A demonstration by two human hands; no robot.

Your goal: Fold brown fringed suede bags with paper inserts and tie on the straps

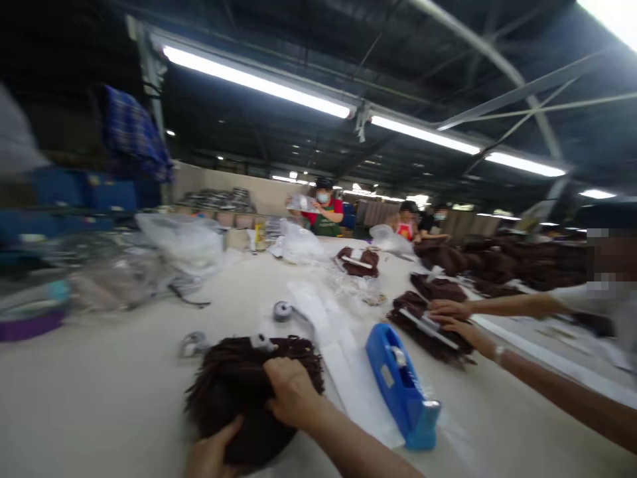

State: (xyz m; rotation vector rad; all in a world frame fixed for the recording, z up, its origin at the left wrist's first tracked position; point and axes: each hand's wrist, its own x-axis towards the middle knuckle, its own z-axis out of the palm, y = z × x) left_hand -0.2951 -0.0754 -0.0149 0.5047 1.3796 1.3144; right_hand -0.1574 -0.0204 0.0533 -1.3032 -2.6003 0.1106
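Note:
A dark brown fringed bundle [249,398], soft and folded, lies on the table right before me. My left hand [213,455] grips its near left edge, thumb on top and the other fingers mostly out of sight. On its right side my right hand [293,392] is closed, fingers curled over the brown material. A small whitish piece [263,342] sits at the far edge among the fringe. Just beyond it are a small grey roll [283,311] and, to its left, a blurred grey object [194,344].
A blue tape dispenser [398,388] stands right of my bundle, beside white paper strips [333,345]. At right, a co-worker's hands [455,322] rest on another brown bundle [430,328] with a white band. Clear plastic bags [182,239] lie at far left. Several people work farther back.

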